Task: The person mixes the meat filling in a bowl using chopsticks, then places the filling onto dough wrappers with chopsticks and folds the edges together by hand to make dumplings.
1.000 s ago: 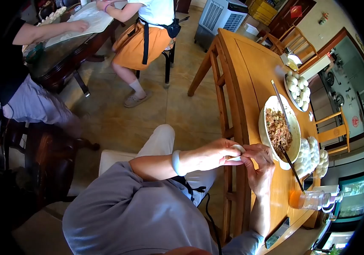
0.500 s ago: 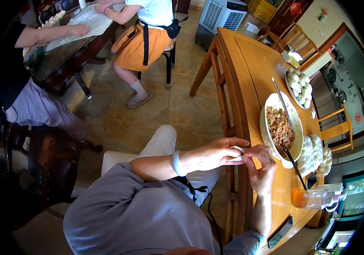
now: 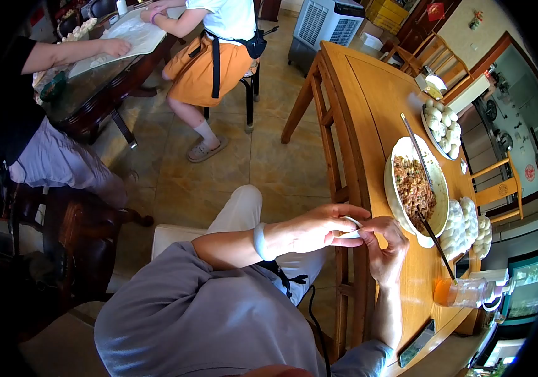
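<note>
Both hands are together at the table's edge, around one white dumpling wrapper (image 3: 349,235) that looks folded over. My left hand (image 3: 310,227), below a pale bracelet, cradles it between thumb and fingers. Opposite it, my right hand (image 3: 385,246) pinches the wrapper's edge, its fingers curled. Whether filling lies inside is hidden by the fingers. Just beyond the hands stands an oval white bowl (image 3: 389,182) holding minced filling (image 3: 413,187). A pair of chopsticks, one light (image 3: 415,147) and one dark (image 3: 435,242), leans in this bowl, spread apart.
Behind the bowl is a plate of round white dumplings (image 3: 443,129). More white pieces (image 3: 459,229) lie beside the bowl. A jar with orange contents (image 3: 461,293) and a phone (image 3: 417,343) are nearer. Two people work at a floured board (image 3: 140,34) on another table.
The right fingers have shifted slightly along the wrapper's edge. Otherwise the hands and the table things stay almost as they were.
</note>
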A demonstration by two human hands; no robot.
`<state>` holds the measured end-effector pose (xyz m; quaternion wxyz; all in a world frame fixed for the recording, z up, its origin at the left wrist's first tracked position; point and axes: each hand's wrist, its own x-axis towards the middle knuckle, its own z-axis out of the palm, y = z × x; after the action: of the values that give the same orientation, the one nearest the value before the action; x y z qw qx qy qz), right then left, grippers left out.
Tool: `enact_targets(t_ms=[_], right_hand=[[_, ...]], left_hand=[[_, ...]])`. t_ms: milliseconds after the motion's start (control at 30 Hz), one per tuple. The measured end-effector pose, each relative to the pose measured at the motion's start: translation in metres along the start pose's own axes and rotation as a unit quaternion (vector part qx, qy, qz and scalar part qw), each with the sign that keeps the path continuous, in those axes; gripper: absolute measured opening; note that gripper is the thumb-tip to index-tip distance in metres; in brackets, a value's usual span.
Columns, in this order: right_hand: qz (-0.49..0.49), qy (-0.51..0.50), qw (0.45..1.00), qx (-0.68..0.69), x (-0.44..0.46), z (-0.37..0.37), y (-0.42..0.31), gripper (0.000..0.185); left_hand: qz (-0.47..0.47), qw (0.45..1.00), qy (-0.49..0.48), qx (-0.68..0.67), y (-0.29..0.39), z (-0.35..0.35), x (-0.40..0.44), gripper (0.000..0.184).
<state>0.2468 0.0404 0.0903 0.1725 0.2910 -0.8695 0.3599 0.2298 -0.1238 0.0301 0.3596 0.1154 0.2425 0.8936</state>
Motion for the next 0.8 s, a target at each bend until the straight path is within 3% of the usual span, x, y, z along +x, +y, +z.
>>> enact_targets(t_ms=[400, 667, 800], right_hand=[[-0.018, 0.038, 0.998, -0.036, -0.005, 0.0, 0.003, 0.013], [0.021, -0.056, 0.997, -0.041, -0.002, -0.011, 0.009, 0.024], [0.02, -0.049, 0.998, -0.033, -0.004, -0.009, 0.01, 0.022]], left_hand=[[0.006, 0.998, -0.063, 0.008, 0.0, -0.004, -0.006, 0.035], [0.011, 0.998, -0.057, -0.005, 0.002, -0.007, -0.006, 0.038], [-0.002, 0.999, -0.043, 0.022, 0.004, 0.0, -0.006, 0.038]])
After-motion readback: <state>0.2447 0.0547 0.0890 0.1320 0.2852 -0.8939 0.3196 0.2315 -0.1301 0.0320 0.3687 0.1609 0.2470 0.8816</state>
